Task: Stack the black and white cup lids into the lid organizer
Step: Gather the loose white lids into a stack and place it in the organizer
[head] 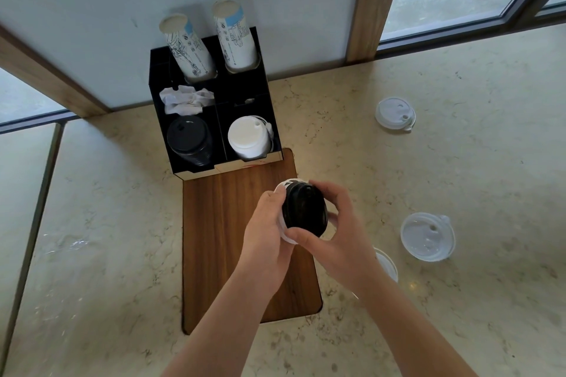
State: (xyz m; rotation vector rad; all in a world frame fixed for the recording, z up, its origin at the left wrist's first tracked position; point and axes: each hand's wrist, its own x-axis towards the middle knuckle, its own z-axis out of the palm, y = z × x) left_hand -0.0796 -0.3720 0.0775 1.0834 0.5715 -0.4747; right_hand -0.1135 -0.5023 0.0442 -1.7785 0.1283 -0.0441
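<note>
Both forearms come in from the bottom edge and meet over a wooden board point(232, 223). Left hand point(266, 232) grips a white lid point(283, 229) by its rim, fingers curled round the left edge. Right hand point(333, 229) grips a black lid point(304, 208), thumb on the near edge, fingers curled over the far side. Black lid sits against the white one, tilted toward the camera; cannot tell if they are nested or just pressed together.

Just right of the right wrist, a white lid edge point(387, 263) peeks out, mostly hidden by the arm. Further right of the hands, a clear lid point(427, 237) lies flat on the marble counter point(459, 162). Beyond that, up and right of the hands, another white lid on the counter point(395, 113), well apart from the clear one.

Straight ahead of the hands, at the far end of the board, stands the black lid organizer point(269, 82). Front left compartment holds a black lid stack point(188, 139); front right holds a white lid stack point(248, 138). Middle left compartment has crumpled white packets point(183, 99). Back row holds two stacks of paper cups point(235, 37), upside down, leaning toward the wall.
</note>
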